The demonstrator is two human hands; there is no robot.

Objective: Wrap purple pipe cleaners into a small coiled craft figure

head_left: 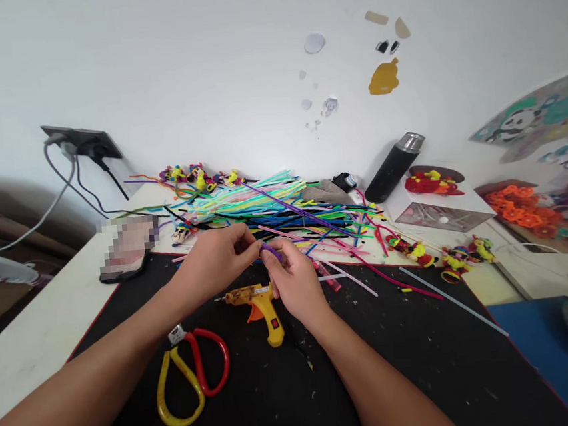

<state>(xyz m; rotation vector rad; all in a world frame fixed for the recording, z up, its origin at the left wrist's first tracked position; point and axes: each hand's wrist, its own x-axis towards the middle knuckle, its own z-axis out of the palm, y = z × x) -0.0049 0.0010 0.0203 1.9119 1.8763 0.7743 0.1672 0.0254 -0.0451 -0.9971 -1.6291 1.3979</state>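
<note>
A small bunched piece of purple pipe cleaner (272, 251) is pinched between my two hands over the black mat. My left hand (223, 258) comes from the left with thumb and forefinger closed at its left end. From the other side my right hand (294, 275) grips it between thumb and fingers. Just below them lies a yellow hot glue gun (260, 302), its nozzle towards the left. Scissors (192, 376) with one red and one yellow handle rest nearer to me; my left forearm passes over their blades.
A heap of many-coloured pipe cleaners (283, 206) spreads along the back. Small finished figures (411, 249) lie around it. A phone (129, 248) is at the left, a black thermos flask (394, 167) and a white box (445, 214) at the right. Clear glue sticks (453, 300) lie on the mat.
</note>
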